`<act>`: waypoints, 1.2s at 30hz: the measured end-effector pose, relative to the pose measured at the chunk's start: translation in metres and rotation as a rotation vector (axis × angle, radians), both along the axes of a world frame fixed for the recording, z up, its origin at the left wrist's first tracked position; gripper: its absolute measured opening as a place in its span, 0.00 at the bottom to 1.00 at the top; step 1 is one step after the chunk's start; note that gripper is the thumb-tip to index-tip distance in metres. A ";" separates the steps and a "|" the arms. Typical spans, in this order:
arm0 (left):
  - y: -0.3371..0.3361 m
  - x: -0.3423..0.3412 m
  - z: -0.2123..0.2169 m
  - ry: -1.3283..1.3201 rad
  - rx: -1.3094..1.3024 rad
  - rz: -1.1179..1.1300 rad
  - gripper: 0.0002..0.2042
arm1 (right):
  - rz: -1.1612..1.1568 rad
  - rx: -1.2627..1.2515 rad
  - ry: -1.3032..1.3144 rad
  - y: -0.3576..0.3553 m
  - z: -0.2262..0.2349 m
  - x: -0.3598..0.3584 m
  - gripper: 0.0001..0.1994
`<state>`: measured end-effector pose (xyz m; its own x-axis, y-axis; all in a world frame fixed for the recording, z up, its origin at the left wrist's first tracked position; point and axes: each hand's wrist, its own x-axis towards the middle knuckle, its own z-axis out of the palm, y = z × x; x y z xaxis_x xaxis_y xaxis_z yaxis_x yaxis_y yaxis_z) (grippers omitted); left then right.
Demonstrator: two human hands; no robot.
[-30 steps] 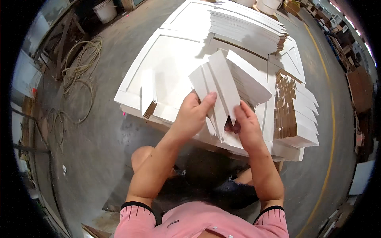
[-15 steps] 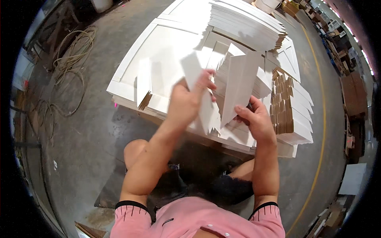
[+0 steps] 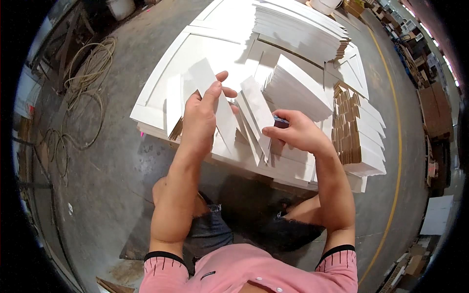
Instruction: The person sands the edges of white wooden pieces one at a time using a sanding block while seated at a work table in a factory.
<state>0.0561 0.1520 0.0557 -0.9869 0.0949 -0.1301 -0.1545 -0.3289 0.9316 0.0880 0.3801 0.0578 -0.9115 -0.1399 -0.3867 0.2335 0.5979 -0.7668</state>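
My left hand (image 3: 201, 115) holds a flat white strip (image 3: 204, 73) tilted upright, thumb on one side and fingers on the other. My right hand (image 3: 304, 133) is closed on a small dark block (image 3: 280, 123) with a blue edge; its exact kind is hard to make out. The thumb and fingertips of that hand are at the edge of white strips (image 3: 257, 101) leaning in the middle. Behind them a row of white boards (image 3: 299, 90) stands on edge. Left of my left hand stands a small set of white boards (image 3: 174, 100) with brown lower ends.
White panelled doors (image 3: 215, 40) form the work surface. A stack of white boards with brown ends (image 3: 348, 134) lies at the right, and a long stack (image 3: 298, 30) at the far side. A coiled hose (image 3: 90, 68) lies on the floor at the left.
My left hand has moved left with the white strip. My right hand has let go of the wide white board it held up and come a little left, and the dark block now shows in it.
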 end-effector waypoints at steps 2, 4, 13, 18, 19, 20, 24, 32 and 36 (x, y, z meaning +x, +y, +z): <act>-0.001 0.000 0.003 -0.008 0.012 -0.001 0.23 | 0.018 0.244 0.118 0.001 -0.004 0.000 0.17; -0.004 0.000 0.004 -0.007 0.021 -0.001 0.23 | -0.090 0.259 0.154 0.003 0.005 0.010 0.16; 0.014 0.008 0.002 -0.079 0.149 -0.025 0.20 | -0.344 -0.454 0.384 -0.011 0.028 0.052 0.09; 0.032 0.012 -0.006 -0.076 0.268 0.032 0.21 | -0.332 -0.726 0.383 -0.061 0.011 0.063 0.12; 0.032 0.013 -0.008 -0.073 0.281 0.029 0.21 | -0.320 -0.653 0.472 -0.069 0.004 0.063 0.12; 0.033 0.014 -0.009 -0.070 0.294 0.026 0.21 | -0.310 -0.577 0.561 -0.076 -0.003 0.062 0.12; 0.034 0.017 0.001 -0.204 0.337 0.014 0.20 | -0.458 -0.326 0.795 -0.059 -0.024 0.042 0.09; 0.031 0.018 -0.001 -0.216 0.285 -0.105 0.19 | -0.376 -0.202 0.945 -0.052 -0.025 0.042 0.12; 0.032 0.025 0.009 -0.273 0.234 -0.154 0.18 | -0.140 -0.195 1.046 -0.050 -0.008 0.051 0.13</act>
